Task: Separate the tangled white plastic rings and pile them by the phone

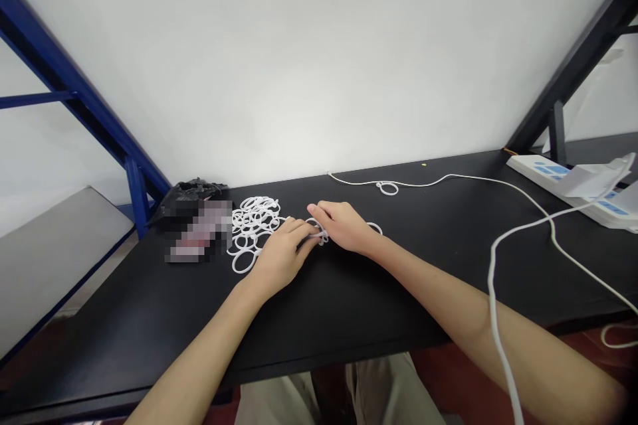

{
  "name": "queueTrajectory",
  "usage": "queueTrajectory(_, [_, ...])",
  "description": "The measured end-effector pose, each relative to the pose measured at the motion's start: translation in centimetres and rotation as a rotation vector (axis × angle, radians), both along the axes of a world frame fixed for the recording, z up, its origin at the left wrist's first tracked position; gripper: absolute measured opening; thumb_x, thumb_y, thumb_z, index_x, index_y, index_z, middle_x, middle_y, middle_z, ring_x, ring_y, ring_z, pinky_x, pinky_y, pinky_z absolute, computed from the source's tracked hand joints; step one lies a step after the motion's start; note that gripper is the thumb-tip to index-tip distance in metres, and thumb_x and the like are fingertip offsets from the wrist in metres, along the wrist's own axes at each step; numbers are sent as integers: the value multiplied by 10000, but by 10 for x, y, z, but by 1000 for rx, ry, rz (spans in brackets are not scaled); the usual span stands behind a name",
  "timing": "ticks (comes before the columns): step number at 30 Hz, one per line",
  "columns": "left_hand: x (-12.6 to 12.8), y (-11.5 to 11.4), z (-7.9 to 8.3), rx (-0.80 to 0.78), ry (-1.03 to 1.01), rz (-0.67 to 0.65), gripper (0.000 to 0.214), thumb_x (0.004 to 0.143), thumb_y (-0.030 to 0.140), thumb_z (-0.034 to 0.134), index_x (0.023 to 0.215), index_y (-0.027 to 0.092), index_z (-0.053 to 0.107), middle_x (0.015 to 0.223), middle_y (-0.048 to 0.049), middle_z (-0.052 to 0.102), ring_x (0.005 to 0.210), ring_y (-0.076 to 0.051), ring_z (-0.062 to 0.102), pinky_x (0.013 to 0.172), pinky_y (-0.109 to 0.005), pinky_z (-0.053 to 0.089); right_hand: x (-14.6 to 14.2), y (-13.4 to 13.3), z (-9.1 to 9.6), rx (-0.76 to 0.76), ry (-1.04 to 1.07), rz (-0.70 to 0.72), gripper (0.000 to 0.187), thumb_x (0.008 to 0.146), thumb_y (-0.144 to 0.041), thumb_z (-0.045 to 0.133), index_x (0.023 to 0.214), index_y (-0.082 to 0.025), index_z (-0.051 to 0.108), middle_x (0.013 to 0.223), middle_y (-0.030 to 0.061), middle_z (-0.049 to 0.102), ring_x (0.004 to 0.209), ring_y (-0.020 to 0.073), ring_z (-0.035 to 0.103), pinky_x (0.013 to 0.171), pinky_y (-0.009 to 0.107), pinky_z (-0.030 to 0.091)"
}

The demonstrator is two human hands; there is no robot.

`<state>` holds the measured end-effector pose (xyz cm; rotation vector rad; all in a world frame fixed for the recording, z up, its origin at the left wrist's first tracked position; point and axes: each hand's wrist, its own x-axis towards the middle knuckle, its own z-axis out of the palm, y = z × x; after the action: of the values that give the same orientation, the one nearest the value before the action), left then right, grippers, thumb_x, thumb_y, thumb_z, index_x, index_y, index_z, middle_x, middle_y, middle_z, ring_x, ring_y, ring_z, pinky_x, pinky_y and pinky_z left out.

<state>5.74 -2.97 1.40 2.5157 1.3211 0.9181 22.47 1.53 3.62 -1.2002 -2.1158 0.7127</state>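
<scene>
My left hand [282, 254] rests low over the black table, its fingertips pinched at a white ring [323, 235]. From the other side my right hand [343, 224] meets it, thumb raised and fingers curled around the same spot, partly hiding the ring. Just left of my left hand lies a loose pile of white rings [244, 261], several of them overlapping. Behind my right wrist another white ring [376, 228] shows in part.
A lone white ring [389, 189] lies by a white cord [448, 176] along the table's back. A thicker white cable [492, 272] crosses over my right forearm. At right stands a white and blue device [543, 171]; at left, a black plastic bag [192, 194] beside a blurred item.
</scene>
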Motion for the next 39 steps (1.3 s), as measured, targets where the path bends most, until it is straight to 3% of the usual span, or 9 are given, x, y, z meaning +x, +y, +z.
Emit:
queueTrajectory(7, [0, 0, 0, -30, -44, 24, 139, 937, 251, 513, 936, 230, 651, 886, -28, 681, 847, -194, 585, 798, -335, 483, 2, -1, 2, -7, -15, 1, 440, 997, -463, 334, 679, -205, 494, 633, -24, 558, 599, 116, 496, 617, 252, 340])
queueTrajectory(12, [-2, 1, 4, -78, -143, 145, 132, 922, 267, 528, 887, 228, 649, 833, 1, 684, 760, -166, 592, 743, -298, 472, 3, 0, 1, 23, 76, 44, 404, 942, -531, 442, 737, -199, 544, 662, -31, 544, 604, 107, 478, 601, 241, 357])
queueTrajectory(16, [-4, 1, 9, -183, -252, 201, 199, 936, 340, 496, 889, 235, 658, 824, 17, 701, 718, -155, 601, 704, -288, 467, 5, 2, -3, 153, 86, 111, 252, 874, -434, 602, 847, -184, 609, 805, -5, 552, 669, 102, 506, 659, 241, 397])
queueTrajectory(22, [-4, 4, 2, -140, -310, 279, 187, 889, 347, 564, 1009, 215, 619, 995, -38, 663, 794, -159, 616, 703, -296, 502, 5, 2, -2, 150, 75, 147, 171, 897, -345, 585, 833, -187, 596, 764, -17, 550, 660, 104, 496, 656, 238, 392])
queueTrajectory(25, [-6, 8, -6, -99, -224, 285, 318, 870, 287, 583, 1178, 213, 561, 1146, -79, 635, 949, -198, 617, 798, -345, 518, 5, 1, 0, 136, 63, 165, 187, 909, -352, 575, 830, -187, 617, 777, -11, 573, 674, 104, 506, 664, 237, 391])
queueTrajectory(29, [-9, 9, -7, -91, -55, 269, 279, 903, 219, 501, 1162, 202, 602, 1066, -83, 671, 1070, -252, 589, 909, -413, 484, 5, 1, 0, 152, 21, 180, 219, 919, -366, 562, 829, -183, 640, 788, -5, 588, 685, 104, 515, 672, 236, 388])
queueTrajectory(39, [-7, 6, -1, -109, -12, 273, 195, 832, 179, 582, 1021, 205, 625, 834, -31, 649, 773, -197, 609, 728, -326, 495, 6, 2, 1, 103, -42, 217, 270, 956, -374, 505, 850, -186, 668, 816, 9, 633, 731, 117, 545, 698, 240, 380])
